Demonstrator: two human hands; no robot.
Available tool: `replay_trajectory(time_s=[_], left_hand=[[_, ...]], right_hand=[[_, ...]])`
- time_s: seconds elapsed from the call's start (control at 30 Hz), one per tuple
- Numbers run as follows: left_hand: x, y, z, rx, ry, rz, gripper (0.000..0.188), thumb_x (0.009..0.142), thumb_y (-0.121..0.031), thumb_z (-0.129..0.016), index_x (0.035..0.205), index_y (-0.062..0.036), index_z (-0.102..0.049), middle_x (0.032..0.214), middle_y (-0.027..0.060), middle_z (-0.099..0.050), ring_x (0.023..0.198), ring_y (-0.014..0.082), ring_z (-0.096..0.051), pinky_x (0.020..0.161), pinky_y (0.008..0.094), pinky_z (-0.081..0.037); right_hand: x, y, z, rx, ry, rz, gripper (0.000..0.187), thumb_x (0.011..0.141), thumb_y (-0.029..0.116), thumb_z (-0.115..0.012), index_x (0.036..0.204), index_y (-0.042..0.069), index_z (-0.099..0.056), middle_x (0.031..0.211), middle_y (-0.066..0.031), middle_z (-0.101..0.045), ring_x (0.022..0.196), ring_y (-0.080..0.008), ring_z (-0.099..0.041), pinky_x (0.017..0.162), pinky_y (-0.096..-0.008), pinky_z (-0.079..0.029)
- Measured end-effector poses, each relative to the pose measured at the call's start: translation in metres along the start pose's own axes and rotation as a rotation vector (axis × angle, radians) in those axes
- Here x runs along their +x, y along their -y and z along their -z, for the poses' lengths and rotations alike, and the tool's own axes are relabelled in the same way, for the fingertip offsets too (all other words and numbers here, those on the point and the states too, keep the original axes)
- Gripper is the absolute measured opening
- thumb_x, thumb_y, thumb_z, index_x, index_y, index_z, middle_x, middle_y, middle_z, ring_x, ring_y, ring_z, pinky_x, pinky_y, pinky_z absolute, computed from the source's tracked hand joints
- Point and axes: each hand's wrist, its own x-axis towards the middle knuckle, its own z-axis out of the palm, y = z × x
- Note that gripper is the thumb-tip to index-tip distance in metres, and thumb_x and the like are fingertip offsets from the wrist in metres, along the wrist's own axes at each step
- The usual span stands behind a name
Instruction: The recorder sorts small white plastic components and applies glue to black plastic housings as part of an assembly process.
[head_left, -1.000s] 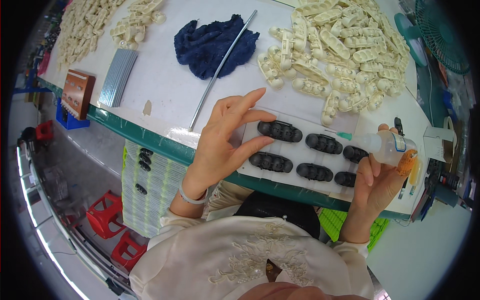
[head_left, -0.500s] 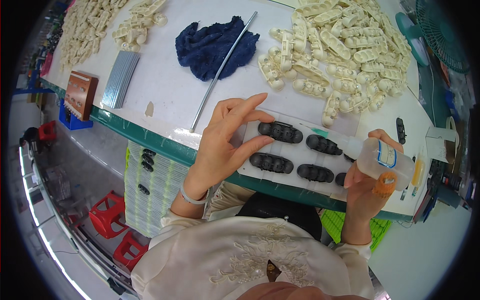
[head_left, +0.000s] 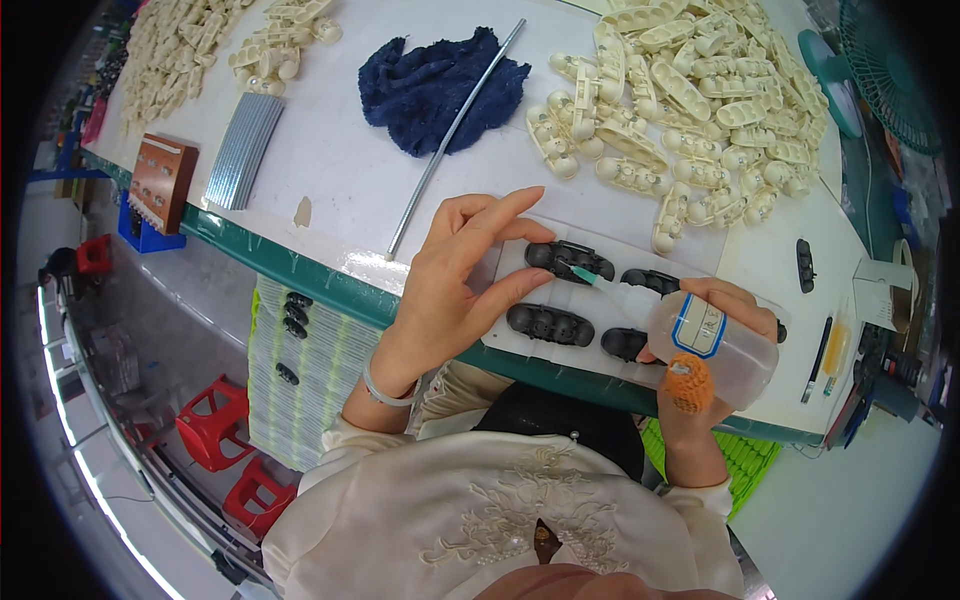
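Note:
A white tray (head_left: 600,350) lies at the near edge of the table, holding several black oblong parts (head_left: 549,324). My left hand (head_left: 452,280) rests on the tray's left end with its fingers spread, touching the upper left black part (head_left: 570,259). My right hand (head_left: 715,340) grips a clear squeeze bottle (head_left: 700,340) tilted on its side. Its green nozzle tip (head_left: 585,277) points at the upper left black part. An orange finger cot covers one right fingertip (head_left: 688,382).
A heap of cream plastic parts (head_left: 690,90) fills the far right of the white table (head_left: 330,160); more lie at far left (head_left: 180,40). A dark blue cloth (head_left: 440,85), a metal rod (head_left: 455,130), a grey ribbed plate (head_left: 245,150) and a brown box (head_left: 160,180) lie beyond. Red stools (head_left: 215,430) stand below.
My right hand has turned the bottle from upright to lying sideways and brought its nozzle leftward onto the upper left black part. My left hand has stayed on the tray.

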Motion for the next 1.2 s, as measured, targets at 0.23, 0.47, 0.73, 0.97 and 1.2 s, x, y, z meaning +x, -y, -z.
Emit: replay_trajectory(time_s=[0.23,0.47,0.73,0.97,1.2], left_hand=[[-0.0002,0.0016,-0.0008,-0.022,0.000,0.001,0.060,0.063,-0.003,-0.072,0.119,-0.0015,-0.049,0.094,0.0050,-0.065,0.095,0.0203,-0.049,0.087,0.0309,-0.036],[0.0004,0.0004,-0.0006,-0.027,0.007,0.018,0.060,0.063,-0.003,-0.072,0.119,-0.0017,-0.050,0.093,0.0047,-0.065,0.095,0.0200,-0.049,0.087,0.0307,-0.036],[0.0004,0.0003,-0.0003,-0.010,0.015,0.024,0.060,0.063,-0.004,-0.073,0.118,-0.0024,-0.050,0.093,0.0043,-0.065,0.096,0.0198,-0.049,0.087,0.0310,-0.036],[0.0007,-0.0005,-0.0005,-0.004,0.007,0.028,0.060,0.062,-0.003,-0.072,0.118,-0.0021,-0.051,0.093,0.0043,-0.065,0.095,0.0199,-0.049,0.088,0.0312,-0.036],[0.0005,0.0000,-0.0017,0.003,0.004,0.012,0.059,0.062,-0.003,-0.072,0.118,-0.0016,-0.051,0.093,0.0048,-0.065,0.095,0.0202,-0.049,0.088,0.0316,-0.036]], right_hand=[[-0.0003,-0.0083,-0.0025,0.042,0.000,0.031,0.056,0.063,0.011,-0.078,0.104,-0.003,-0.042,0.100,-0.0224,-0.053,0.090,-0.0256,-0.057,0.078,-0.0316,-0.047],[-0.0003,-0.0082,-0.0046,0.014,-0.004,0.044,0.053,0.064,0.009,-0.076,0.103,-0.003,-0.042,0.100,-0.0219,-0.053,0.090,-0.0251,-0.057,0.078,-0.0317,-0.048],[0.0003,-0.0098,-0.0050,0.026,0.003,0.060,0.050,0.065,0.006,-0.075,0.102,-0.004,-0.043,0.099,-0.0211,-0.053,0.089,-0.0251,-0.058,0.077,-0.0321,-0.048],[0.0007,-0.0092,-0.0046,0.006,0.012,0.067,0.049,0.064,0.004,-0.074,0.102,-0.004,-0.043,0.099,-0.0212,-0.053,0.089,-0.0258,-0.058,0.076,-0.0323,-0.049],[-0.0001,-0.0076,-0.0026,0.030,-0.009,0.046,0.047,0.065,0.005,-0.074,0.101,-0.003,-0.044,0.100,-0.0210,-0.053,0.088,-0.0248,-0.057,0.077,-0.0314,-0.047]])
